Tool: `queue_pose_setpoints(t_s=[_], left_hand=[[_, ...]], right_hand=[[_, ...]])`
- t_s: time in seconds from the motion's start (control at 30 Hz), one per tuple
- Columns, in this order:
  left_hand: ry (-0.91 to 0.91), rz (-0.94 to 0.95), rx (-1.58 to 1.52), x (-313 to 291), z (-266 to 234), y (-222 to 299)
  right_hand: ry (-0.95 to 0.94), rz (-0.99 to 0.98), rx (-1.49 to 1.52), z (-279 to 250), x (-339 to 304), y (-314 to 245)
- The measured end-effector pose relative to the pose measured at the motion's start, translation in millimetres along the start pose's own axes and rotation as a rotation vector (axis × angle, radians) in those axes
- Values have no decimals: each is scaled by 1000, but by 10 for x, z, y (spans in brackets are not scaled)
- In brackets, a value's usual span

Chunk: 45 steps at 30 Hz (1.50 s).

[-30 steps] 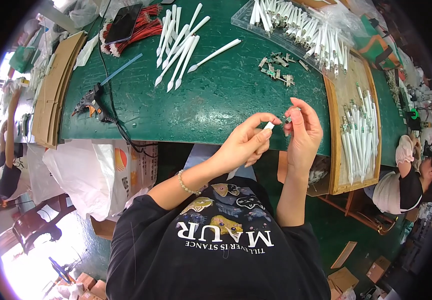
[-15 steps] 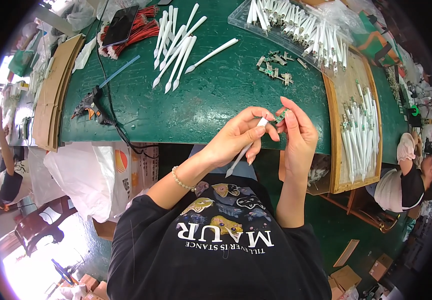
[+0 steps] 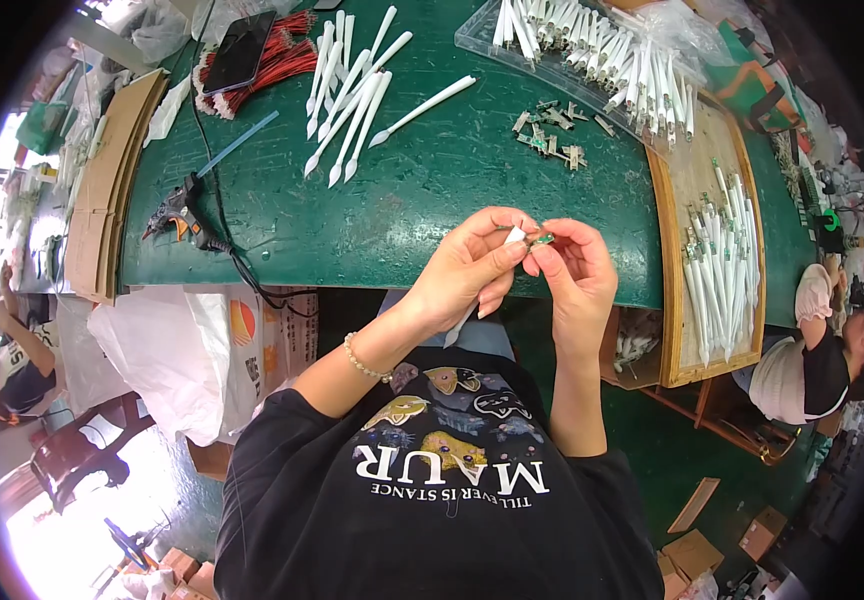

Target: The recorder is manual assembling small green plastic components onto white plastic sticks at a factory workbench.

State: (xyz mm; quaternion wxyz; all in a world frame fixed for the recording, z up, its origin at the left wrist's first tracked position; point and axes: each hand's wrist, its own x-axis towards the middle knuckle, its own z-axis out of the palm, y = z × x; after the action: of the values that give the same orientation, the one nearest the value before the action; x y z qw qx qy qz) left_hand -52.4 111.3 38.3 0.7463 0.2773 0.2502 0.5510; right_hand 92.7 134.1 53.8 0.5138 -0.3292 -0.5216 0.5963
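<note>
Above the green bench [image 3: 402,210] edge, the left hand [image 3: 467,270] pinches a white plastic stick [image 3: 482,295] while the right hand [image 3: 577,275] grips a small green part [image 3: 542,240]; misalignment could drop either.

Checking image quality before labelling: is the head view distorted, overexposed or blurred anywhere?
Head view: fisheye bends the green table edge; daylight blows out the lower left; the left hand, right hand and white stick look sharp.

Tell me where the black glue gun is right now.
In the head view the black glue gun lies on the green table, on the person's left side, just right of the cardboard stack and below the blue stick.
</note>
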Motion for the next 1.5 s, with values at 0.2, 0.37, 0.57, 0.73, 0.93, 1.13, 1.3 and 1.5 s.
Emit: queue_pose_setpoints(t_s=[0.2,0.37,0.57,0.73,0.93,1.13,1.3,1.5], left_hand=[[-27,-13,46,-38,-4,38],[-125,-45,44,-53,-66,43],[-209,-43,2,-55,-110,56],[-222,-36,0,-55,-124,49],[-227,-42,7,-59,-121,52],[-228,-45,-17,-62,-133,39],[-246,-63,-41,-66,-161,47],[-274,-73,-104,-60,-211,36]], right_hand=[[-19,19,212,-31,3,35],[76,13,59,-107,110,-85],[22,47,-68,8,108,-139],[-11,22,-52,13,98,-146],[-19,10,-110,10,106,-145],[-14,28,-128,28,107,-154],[-39,28,-128,3,139,-110],[-67,53,-153,-21,175,-86]])
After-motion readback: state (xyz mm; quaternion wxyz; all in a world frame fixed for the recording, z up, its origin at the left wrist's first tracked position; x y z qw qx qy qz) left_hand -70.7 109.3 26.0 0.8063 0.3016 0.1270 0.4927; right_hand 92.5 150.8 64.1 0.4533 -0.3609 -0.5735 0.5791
